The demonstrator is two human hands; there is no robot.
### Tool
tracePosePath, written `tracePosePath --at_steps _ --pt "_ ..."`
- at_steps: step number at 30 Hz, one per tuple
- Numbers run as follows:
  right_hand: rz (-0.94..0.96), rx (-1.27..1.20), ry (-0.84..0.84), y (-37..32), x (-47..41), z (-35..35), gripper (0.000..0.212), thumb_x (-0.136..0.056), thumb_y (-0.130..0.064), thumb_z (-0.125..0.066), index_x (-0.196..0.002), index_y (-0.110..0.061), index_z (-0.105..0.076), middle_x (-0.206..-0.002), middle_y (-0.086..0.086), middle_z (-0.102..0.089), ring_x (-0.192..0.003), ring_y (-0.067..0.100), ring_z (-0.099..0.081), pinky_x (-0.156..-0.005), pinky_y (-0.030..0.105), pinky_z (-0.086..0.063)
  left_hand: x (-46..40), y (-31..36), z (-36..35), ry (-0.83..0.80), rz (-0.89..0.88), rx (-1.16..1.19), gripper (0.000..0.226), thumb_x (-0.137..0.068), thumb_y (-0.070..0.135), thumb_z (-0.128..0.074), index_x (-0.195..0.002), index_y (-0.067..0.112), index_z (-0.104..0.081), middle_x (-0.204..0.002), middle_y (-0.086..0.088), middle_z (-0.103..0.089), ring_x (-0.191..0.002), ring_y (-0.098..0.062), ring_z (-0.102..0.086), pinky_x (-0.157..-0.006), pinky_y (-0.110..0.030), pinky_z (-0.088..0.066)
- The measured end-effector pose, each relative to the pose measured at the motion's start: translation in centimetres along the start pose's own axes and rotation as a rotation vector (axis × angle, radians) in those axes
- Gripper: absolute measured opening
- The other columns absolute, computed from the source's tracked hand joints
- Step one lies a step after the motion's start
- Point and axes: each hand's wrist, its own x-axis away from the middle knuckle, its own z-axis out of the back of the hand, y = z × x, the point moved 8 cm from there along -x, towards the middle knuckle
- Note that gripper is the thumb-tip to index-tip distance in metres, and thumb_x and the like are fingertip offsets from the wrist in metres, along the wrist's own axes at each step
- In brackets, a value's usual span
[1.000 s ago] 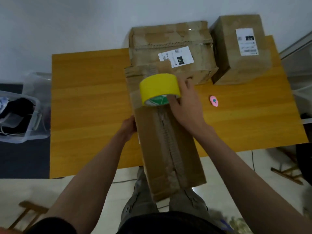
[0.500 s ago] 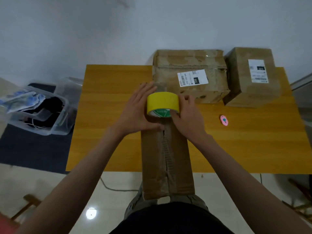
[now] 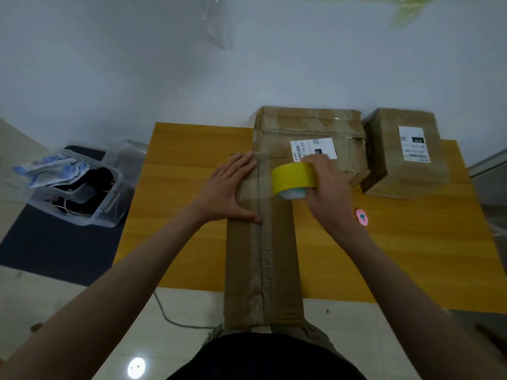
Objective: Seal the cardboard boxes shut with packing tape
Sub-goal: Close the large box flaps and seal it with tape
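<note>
Cardboard is under both your hands: the long box (image 3: 263, 242) lies lengthwise on the table (image 3: 178, 215), its near end hanging over the edge toward you. Your left hand (image 3: 229, 192) presses flat on its top left flap, fingers straight and spread, thumb at the centre seam. Your right hand (image 3: 326, 190) grips the yellow tape roll (image 3: 293, 178), fingers curled round it, just above the box's far right part. Two labelled boxes (image 3: 310, 144) (image 3: 406, 154) stand behind; a pink cutter (image 3: 361, 216) lies right of your wrist.

Probably home room: plain white wall (image 3: 137, 64), wooden table (image 3: 186, 215), tiled floor (image 3: 55, 303), plastic storage bin (image 3: 82, 204).
</note>
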Motion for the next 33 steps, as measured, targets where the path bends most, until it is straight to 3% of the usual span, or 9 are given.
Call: tracePosePath --at_steps 7,12,16,20,22,24,26,29,33 --pt "0.073 0.065 -0.100 4.2 1.1 0.6 0.053 -0.076 0.009 -0.047 -0.125 -0.011 -0.049 -0.124 0.016 -0.047 -0.119 0.031 -0.044 -0.092 0.042 -0.047 -0.2 0.5 -0.2 -0.043 0.014 -0.007 0.135 -0.057 0.097 -0.058 -0.163 0.030 -0.007 -0.169 0.016 0.004 -0.155 -0.007 0.011 -0.125 -0.057 -0.011" --pt "0.093 0.107 -0.121 4.4 0.6 0.3 0.049 -0.077 0.003 -0.055 -0.123 -0.015 -0.051 -0.115 0.012 -0.046 -0.108 0.027 -0.047 -0.082 0.043 -0.048 -0.1 0.5 -0.2 -0.058 0.023 -0.007 0.134 -0.058 0.095 -0.061 -0.162 0.031 -0.006 -0.169 0.017 0.006 -0.155 -0.006 0.013 -0.125 -0.057 -0.010" --pt "0.162 0.172 -0.108 3.9 0.6 0.8 0.043 -0.077 -0.009 -0.043 -0.119 -0.015 -0.051 -0.114 0.013 -0.056 -0.106 0.025 -0.042 -0.076 0.036 -0.041 0.0 0.4 -0.2 -0.068 0.030 -0.012 0.135 -0.057 0.097 -0.058 -0.162 0.032 -0.004 -0.169 0.017 0.008 -0.154 -0.006 0.015 -0.125 -0.058 -0.008" --pt "0.139 0.236 -0.071 5.5 0.8 1.4 0.051 -0.071 0.003 -0.056 -0.116 -0.020 -0.048 -0.110 0.012 -0.062 -0.100 0.023 -0.040 -0.072 0.035 -0.040 -0.1 0.4 -0.2 -0.070 0.024 -0.008 0.133 -0.058 0.094 -0.058 -0.163 0.030 -0.005 -0.169 0.016 0.007 -0.154 -0.006 0.015 -0.126 -0.056 -0.004" --pt "0.132 0.220 -0.060 5.8 1.0 1.0 0.039 -0.077 -0.011 -0.045 -0.115 -0.019 -0.048 -0.109 0.012 -0.063 -0.099 0.022 -0.040 -0.071 0.035 -0.040 -0.1 0.3 -0.3 -0.065 0.018 -0.008 0.133 -0.059 0.094 -0.058 -0.163 0.030 -0.005 -0.169 0.016 0.008 -0.154 -0.007 0.016 -0.126 -0.056 -0.003" --pt "0.119 0.197 -0.084 6.2 1.2 0.3 0.042 -0.077 -0.021 -0.035 -0.114 -0.014 -0.053 -0.109 0.014 -0.064 -0.099 0.022 -0.040 -0.071 0.036 -0.040 -0.1 0.3 -0.3 -0.069 0.015 -0.019 0.132 -0.060 0.094 -0.057 -0.163 0.030 -0.004 -0.169 0.016 0.009 -0.154 -0.007 0.016 -0.126 -0.056 -0.002" --pt "0.089 0.189 -0.103 7.3 1.6 -0.6 0.045 -0.077 -0.021 -0.035 -0.113 -0.007 -0.058 -0.112 0.016 -0.064 -0.101 0.023 -0.041 -0.071 0.037 -0.042 -0.1 0.2 -0.4 -0.067 0.013 -0.027 0.132 -0.060 0.095 -0.056 -0.163 0.030 -0.003 -0.169 0.015 0.010 -0.154 -0.007 0.017 -0.126 -0.055 0.000" --pt "0.036 0.160 -0.113 8.4 2.4 -2.0 0.037 -0.078 -0.008 -0.039 -0.112 -0.016 -0.051 -0.112 0.014 -0.062 -0.100 0.024 -0.043 -0.067 0.039 -0.044 -0.1 0.3 -0.5 -0.064 0.007 -0.035 0.132 -0.060 0.095 -0.056 -0.163 0.030 -0.002 -0.169 0.016 0.011 -0.154 -0.008 0.017 -0.126 -0.055 0.001" --pt "0.025 0.101 -0.182 8.2 3.1 -4.3 0.026 -0.084 -0.018 -0.036 -0.109 -0.019 -0.045 -0.108 0.014 -0.059 -0.096 0.030 -0.050 -0.069 0.033 -0.036 0.0 0.5 -0.5 -0.105 0.008 -0.151 0.133 -0.065 0.098 -0.045 -0.162 0.025 0.009 -0.168 0.010 0.021 -0.152 -0.011 0.025 -0.125 -0.052 0.009"
